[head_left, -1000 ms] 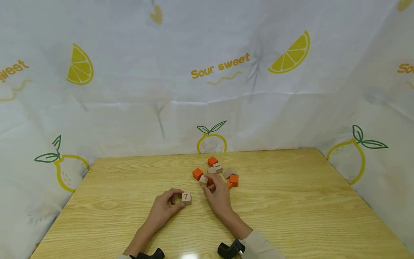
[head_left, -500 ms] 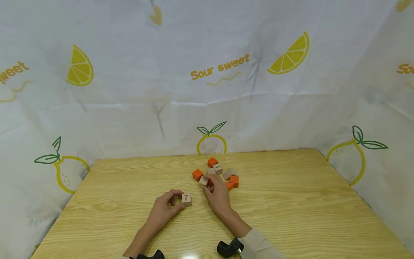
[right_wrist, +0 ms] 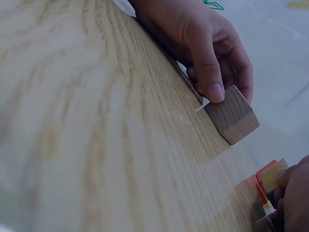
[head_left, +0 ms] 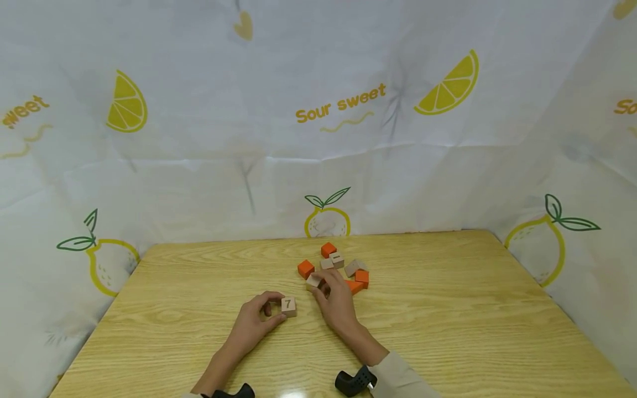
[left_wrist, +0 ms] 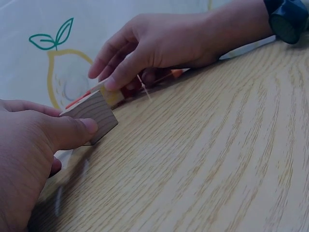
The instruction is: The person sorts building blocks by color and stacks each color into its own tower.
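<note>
One cube marked 7 [head_left: 288, 307] is sitting in the left hand's [head_left: 252, 320] pinch, while the right hand [head_left: 337, 298] is gripping a tilted cube [head_left: 313, 283] at the near left of the loose blocks [head_left: 337, 260]. Compared with a second ago, the tilted cube is sitting slightly nearer and leaning differently, so the right hand is seemingly turning it; the left is staying put. One orange cube [head_left: 306, 269] is standing close behind; the table's [head_left: 448, 309] far edge is running beyond, with wood stretching broadly both sides

Yellowish table [head_left: 448, 326]; orange blocks [head_left: 306, 269], pale blocks [head_left: 337, 260] atop
</note>
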The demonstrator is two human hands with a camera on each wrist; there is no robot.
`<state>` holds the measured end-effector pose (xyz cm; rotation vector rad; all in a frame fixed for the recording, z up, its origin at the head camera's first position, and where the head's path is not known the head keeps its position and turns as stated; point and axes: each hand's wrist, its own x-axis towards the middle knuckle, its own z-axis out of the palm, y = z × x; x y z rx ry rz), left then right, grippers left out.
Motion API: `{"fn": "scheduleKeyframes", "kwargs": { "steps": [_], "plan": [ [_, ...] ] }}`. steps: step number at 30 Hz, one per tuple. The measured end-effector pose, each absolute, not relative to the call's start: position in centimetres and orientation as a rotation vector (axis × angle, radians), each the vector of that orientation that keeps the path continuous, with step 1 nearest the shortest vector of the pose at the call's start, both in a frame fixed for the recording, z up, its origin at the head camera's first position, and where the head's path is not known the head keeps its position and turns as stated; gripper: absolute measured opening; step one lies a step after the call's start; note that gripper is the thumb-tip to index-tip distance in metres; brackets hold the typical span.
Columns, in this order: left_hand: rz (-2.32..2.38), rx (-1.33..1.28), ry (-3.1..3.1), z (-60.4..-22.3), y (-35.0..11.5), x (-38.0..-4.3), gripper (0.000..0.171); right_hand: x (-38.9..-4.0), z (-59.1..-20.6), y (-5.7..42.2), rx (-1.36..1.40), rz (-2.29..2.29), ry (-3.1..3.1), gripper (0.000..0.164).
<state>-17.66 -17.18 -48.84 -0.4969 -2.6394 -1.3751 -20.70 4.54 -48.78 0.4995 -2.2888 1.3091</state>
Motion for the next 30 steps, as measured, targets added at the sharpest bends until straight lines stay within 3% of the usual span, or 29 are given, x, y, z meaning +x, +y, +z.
{"fn": "scheduleKeyframes", "kwargs": {
  "steps": [19,30],
  "plan": [
    [-1.352,-0.51,-2.632,-48.8,-17.0,-17.5,0.036,-19.4,-48.6,5.3,0.639,1.215,-2.089,0.037],
    [-1.362,-0.509,-2.627,-48.6,-17.1,-17.4,0.036,-18.7,-48.8,5.9,0.747,1.369,-2.125,0.033]
  ]
}}
